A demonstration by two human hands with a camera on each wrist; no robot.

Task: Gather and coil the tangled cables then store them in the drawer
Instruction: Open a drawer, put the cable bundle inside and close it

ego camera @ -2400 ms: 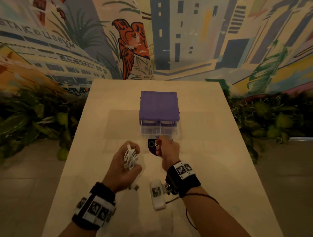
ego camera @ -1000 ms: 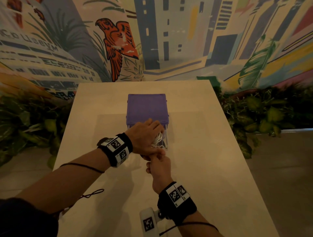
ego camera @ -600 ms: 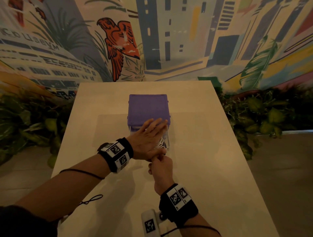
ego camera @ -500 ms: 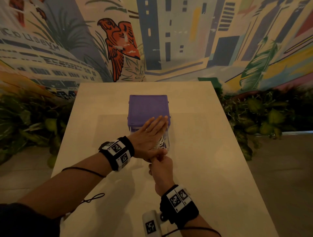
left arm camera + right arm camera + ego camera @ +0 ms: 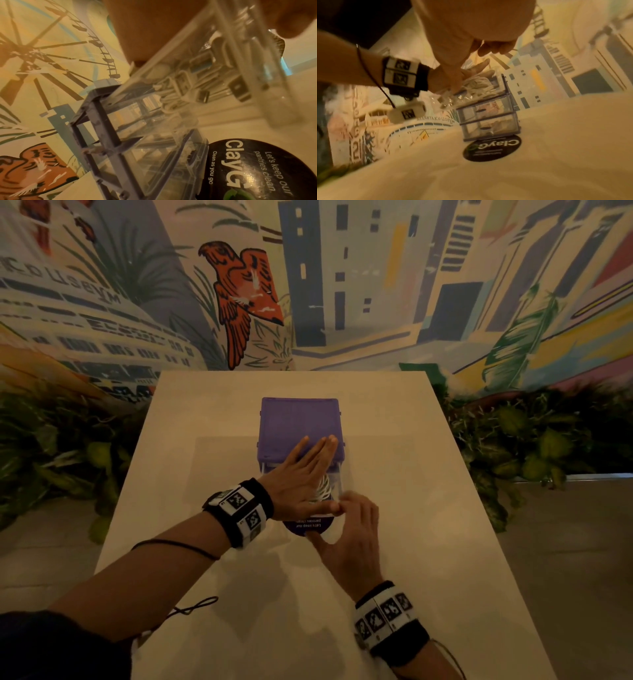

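Note:
A small drawer unit [image 5: 299,422] with a purple top stands mid-table, its clear top drawer [image 5: 214,75] pulled out toward me. The coiled white cable [image 5: 323,487] lies inside that drawer; its plugs show through the clear wall in the left wrist view. My left hand [image 5: 308,460] lies flat over the drawer with straight fingers, the tips resting on the purple top. It holds nothing. My right hand [image 5: 349,518] is at the drawer's front edge, fingers loosely spread, index tip touching the clear front. The right wrist view shows the cable [image 5: 477,83] under the left hand [image 5: 471,71].
A round dark sticker [image 5: 306,527] lies on the table [image 5: 428,542] right in front of the unit. Two lower clear drawers [image 5: 488,119] are pushed in. Plants [image 5: 531,446] line both sides of the table, and a painted wall stands behind it.
The left hand let the cable go in the drawer, straightened its fingers and slid forward onto the purple top. The right hand released its grip at the drawer front and opened.

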